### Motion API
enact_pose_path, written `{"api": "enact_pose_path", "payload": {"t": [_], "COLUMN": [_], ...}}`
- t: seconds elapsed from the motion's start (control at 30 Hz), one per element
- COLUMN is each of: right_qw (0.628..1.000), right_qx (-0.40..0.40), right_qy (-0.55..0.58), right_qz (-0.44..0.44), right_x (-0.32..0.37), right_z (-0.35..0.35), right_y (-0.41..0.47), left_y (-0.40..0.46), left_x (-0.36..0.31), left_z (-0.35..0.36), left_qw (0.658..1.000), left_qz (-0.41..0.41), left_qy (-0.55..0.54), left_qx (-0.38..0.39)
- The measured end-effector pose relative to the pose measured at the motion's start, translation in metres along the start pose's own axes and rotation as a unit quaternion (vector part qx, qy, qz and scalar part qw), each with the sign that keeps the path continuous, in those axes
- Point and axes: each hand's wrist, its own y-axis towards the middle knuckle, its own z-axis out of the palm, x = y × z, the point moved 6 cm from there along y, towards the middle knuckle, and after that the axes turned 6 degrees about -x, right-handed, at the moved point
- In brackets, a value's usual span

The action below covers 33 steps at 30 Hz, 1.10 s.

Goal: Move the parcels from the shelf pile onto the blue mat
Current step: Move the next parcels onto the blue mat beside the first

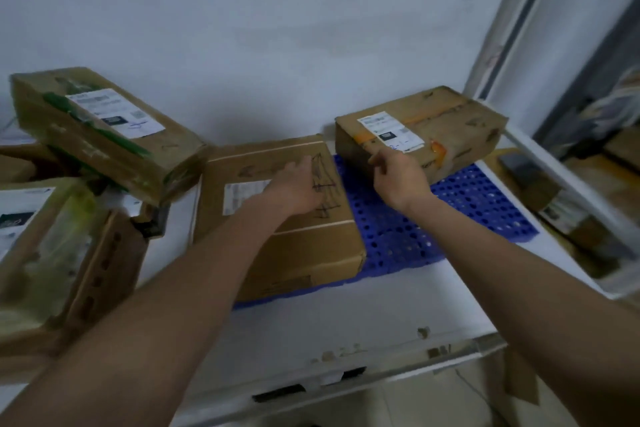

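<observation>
Two parcels sit on the blue mat (467, 204) in the head view, and the rest wait in the pile at left! The flat parcel (277, 215) lies across the mat's left part, overhanging its left edge onto the white shelf (346, 315), a paper label on its top beside black pen marks. The left hand (298, 187) rests flat on that top, fingers straight and close together, gripping nothing. Over to the right, the orange-taped parcel (450, 128) stands at the mat's far edge, near the white wall (263, 28). The right hand (398, 177) hovers just in front of its near face, fingers loosely bent, forefinger pointing left, holding nothing; whether it touches the box is unclear. Far left, a green-taped parcel (104, 128) leans tilted on the pile, with a yellow-taped parcel (45, 246) nearer.
</observation>
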Motion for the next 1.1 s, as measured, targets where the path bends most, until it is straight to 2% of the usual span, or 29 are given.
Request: {"api": "enact_pose_path", "payload": {"t": [0.07,0.17,0.3,0.43,0.57,0.77,0.9,1.0,1.1], "right_qw": [0.998,0.988,0.951,0.919,0.915,0.935,0.942,0.946,0.936], "right_qx": [-0.016,-0.053,-0.071,-0.075,-0.05,-0.082,-0.07,-0.051,-0.028], "right_qy": [0.015,0.063,0.142,0.196,0.224,0.199,0.17,0.159,0.214], "right_qz": [0.05,0.134,0.266,0.333,0.333,0.281,0.281,0.277,0.277], "right_x": [-0.031,-0.083,-0.161,-0.231,-0.248,-0.257,-0.26,-0.261,-0.265], "right_z": [-0.012,-0.031,-0.053,-0.059,-0.064,-0.071,-0.069,-0.067,-0.061], "right_y": [0.007,0.02,0.04,0.077,0.106,0.153,0.167,0.165,0.158], "left_y": [0.01,0.026,0.043,0.058,0.072,0.089,0.088,0.086,0.083], "left_x": [-0.02,-0.05,-0.091,-0.122,-0.143,-0.146,-0.138,-0.12,-0.106], "left_z": [0.017,0.031,0.046,0.059,0.076,0.086,0.076,0.068,0.061], "left_qw": [0.999,0.999,0.996,0.995,0.993,0.991,0.986,0.983,0.978], "left_qz": [0.011,0.039,0.08,0.072,0.05,-0.005,-0.051,-0.13,-0.181], "left_qy": [-0.02,0.002,0.037,0.068,0.104,0.134,0.153,0.114,0.028], "left_qx": [0.029,0.029,0.009,-0.007,-0.016,-0.023,-0.044,-0.057,-0.099]}}
